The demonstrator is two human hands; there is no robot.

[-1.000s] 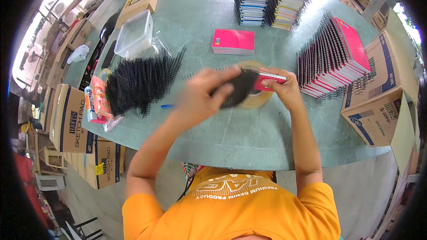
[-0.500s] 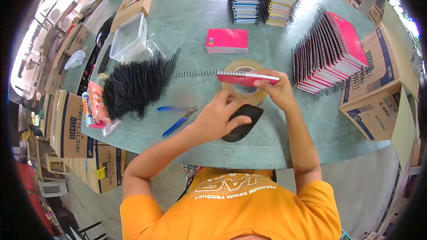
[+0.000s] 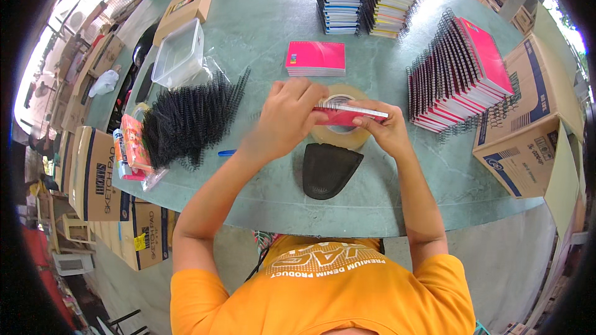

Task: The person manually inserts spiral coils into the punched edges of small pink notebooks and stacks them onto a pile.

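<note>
A small pink notebook (image 3: 351, 113) is held spine-up over a wide roll of clear tape (image 3: 354, 141). My right hand (image 3: 386, 131) pinches its right end, thumb on the pink cover. My left hand (image 3: 290, 115) is closed around the black spiral coil at the notebook's left end; the fingers hide most of the coil, and only a faint bit shows left of the hand. A black pad (image 3: 332, 170) lies below on the table. Blue-handled cutters (image 3: 227, 153) are mostly covered by my left forearm. Beyond the tape sits a short stack of pink notebooks (image 3: 315, 59).
Loose black spiral coils (image 3: 192, 118) are heaped at left, near a clear plastic box (image 3: 180, 53) and a cardboard box (image 3: 184, 9). Coil-bound pink notebooks (image 3: 456, 77) lean at right beside an open carton (image 3: 518, 124). More bound stacks (image 3: 343, 0) stand at the back.
My left hand has moved up from over the black pad to the notebook's left end and closed around the coil. The pad is now uncovered, and the cutters are mostly hidden.
</note>
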